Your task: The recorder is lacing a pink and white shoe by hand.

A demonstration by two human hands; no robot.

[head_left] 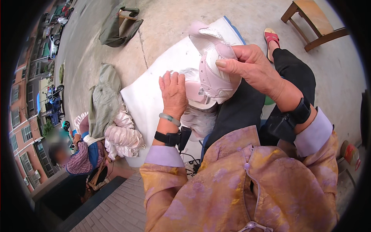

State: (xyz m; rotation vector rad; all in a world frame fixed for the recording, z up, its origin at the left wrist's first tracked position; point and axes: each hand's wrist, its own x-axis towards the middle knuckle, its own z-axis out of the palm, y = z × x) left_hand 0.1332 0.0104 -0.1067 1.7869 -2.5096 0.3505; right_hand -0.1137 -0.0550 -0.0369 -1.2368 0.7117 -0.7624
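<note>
My right hand pinches a pale pink and white shoe upper between thumb and fingers, holding it raised in front of me. Eyelet holes run along the side of the upper, and its tongue end points away from me. My left hand is just left of it, fingers stretched forward, beside more pink and white shoe pieces. Whether its fingertips touch them I cannot tell. A grey-white crumpled bundle lies below these pieces, near my lap. Beneath it all spreads a white sheet.
At the left lie bundled pink-white uppers beside a grey-green cloth. Another person sits beyond them. A dark green cloth drapes a seat farther off. A wooden stool and a foot in a red sandal are at the right.
</note>
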